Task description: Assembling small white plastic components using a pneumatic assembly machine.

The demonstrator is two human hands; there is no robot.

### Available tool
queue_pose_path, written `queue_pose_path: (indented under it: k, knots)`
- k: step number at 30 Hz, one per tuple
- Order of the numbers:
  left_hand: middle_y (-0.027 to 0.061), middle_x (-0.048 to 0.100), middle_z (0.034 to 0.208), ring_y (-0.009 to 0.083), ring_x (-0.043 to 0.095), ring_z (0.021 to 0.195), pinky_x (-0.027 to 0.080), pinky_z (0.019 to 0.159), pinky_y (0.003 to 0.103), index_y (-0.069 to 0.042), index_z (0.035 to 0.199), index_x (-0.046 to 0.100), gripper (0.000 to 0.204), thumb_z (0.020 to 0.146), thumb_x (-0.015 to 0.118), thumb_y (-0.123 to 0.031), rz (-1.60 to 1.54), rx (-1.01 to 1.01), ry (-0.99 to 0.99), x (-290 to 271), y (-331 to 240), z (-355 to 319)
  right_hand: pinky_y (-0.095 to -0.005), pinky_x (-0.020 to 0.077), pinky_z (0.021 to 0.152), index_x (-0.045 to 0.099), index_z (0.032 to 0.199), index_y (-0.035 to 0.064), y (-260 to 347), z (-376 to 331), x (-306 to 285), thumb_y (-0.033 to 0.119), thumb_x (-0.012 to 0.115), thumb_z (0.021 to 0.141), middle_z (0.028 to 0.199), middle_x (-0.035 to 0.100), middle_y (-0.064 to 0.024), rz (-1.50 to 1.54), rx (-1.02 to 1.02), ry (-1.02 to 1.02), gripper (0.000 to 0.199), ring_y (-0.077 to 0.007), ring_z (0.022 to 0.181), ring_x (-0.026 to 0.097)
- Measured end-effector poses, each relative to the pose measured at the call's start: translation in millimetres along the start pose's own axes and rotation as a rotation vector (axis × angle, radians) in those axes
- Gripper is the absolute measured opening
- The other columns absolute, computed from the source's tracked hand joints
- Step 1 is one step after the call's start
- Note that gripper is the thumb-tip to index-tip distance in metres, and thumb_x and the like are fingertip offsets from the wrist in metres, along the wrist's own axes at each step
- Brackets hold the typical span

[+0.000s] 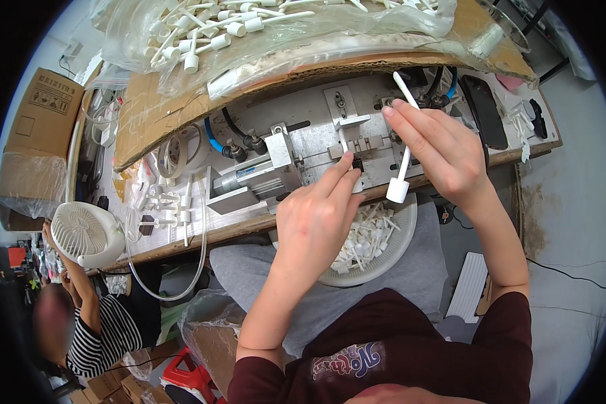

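My right hand (448, 148) holds a white plastic cap with a long stem (404, 165) between thumb and fingers; the cap end points down toward me and the rounded tip sticks up past the fingers. My left hand (311, 225) reaches to the metal fixture (367, 145) on the bench, its fingers close together at the near side. A second white stem (343, 140) lies in the fixture, and the left fingertips are on its near end. What the left thumb does is hidden under the hand. Left of the fixture sits a pneumatic cylinder (249, 176) in a metal bracket.
Cardboard (182, 108) above the bench bears a heap of white capped stems (236, 23). A white basket (411, 225) of similar pieces sits on my lap. A black phone (485, 111) lies at right. A white fan (87, 232) and another person (111, 333) are at left.
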State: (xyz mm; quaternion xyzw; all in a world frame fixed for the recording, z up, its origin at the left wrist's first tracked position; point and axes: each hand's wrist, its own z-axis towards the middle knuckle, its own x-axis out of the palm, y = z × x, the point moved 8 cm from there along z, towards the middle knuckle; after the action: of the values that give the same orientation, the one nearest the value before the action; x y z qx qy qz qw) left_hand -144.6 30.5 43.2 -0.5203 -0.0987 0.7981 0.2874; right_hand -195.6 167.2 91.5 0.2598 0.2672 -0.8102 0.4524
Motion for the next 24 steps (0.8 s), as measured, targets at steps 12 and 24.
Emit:
queue_pose_path:
  k: [12, 24]
  knots:
    - [0.0117, 0.069, 0.102, 0.0243, 0.068, 0.085, 0.056, 0.073, 0.034, 0.001, 0.108, 0.070, 0.030, 0.079, 0.076, -0.001, -0.294, 0.019, -0.114, -24, -18, -14, -0.0344, 0.0586, 0.071, 0.070, 0.119, -0.0030, 12, 4, 0, 0.004, 0.069, 0.076, 0.111, 0.069, -0.0171, 0.073, 0.066, -0.061, 0.044, -0.0261, 0.085, 0.069]
    - [0.0038, 0.072, 0.119, 0.0194, 0.060, 0.056, 0.050, 0.056, 0.030, -0.007, 0.104, 0.075, 0.026, 0.079, 0.078, -0.012, 0.212, 0.090, -0.015, 8, -6, -2, -0.0364, 0.0557, 0.092, 0.059, 0.129, -0.0084, -4, -4, -15, -0.006, 0.068, 0.085, 0.131, 0.061, -0.0244, 0.466, 0.413, -0.060, 0.045, -0.0309, 0.108, 0.069]
